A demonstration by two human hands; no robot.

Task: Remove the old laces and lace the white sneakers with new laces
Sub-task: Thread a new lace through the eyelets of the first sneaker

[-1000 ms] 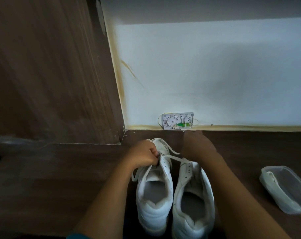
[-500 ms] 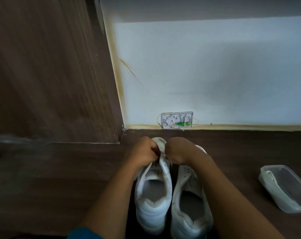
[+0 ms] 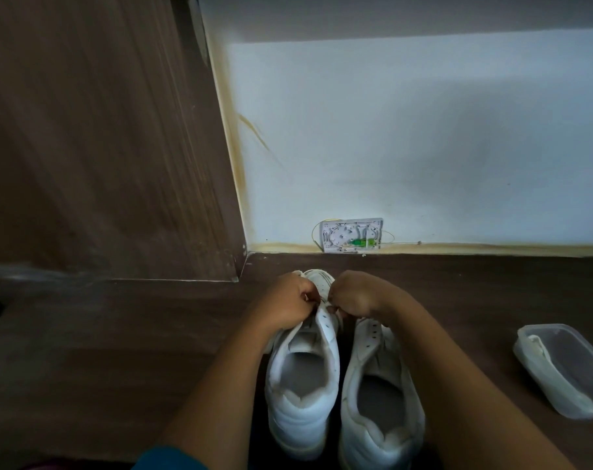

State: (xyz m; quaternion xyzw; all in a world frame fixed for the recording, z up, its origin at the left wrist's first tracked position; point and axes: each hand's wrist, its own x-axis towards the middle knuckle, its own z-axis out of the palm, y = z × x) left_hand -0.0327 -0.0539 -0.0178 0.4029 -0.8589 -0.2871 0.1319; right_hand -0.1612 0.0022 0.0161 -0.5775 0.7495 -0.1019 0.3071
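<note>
the right hand [image 3: 356, 295] has closed in beside the left hand [image 3: 290, 301]; both curl tight over the smooth white left sneaker [image 3: 302, 385]'s perforated eyelet flap, on the dark wood-grain floor [image 3: 118, 351]. whatever they pinch is hidden.

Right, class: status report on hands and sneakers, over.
Left hand and right hand: fingers curled, pinching lace at front eyelets of left sneaker. Right sneaker beside it, visible eyelets bare. Plastic container to the right, not obstructing.
</note>
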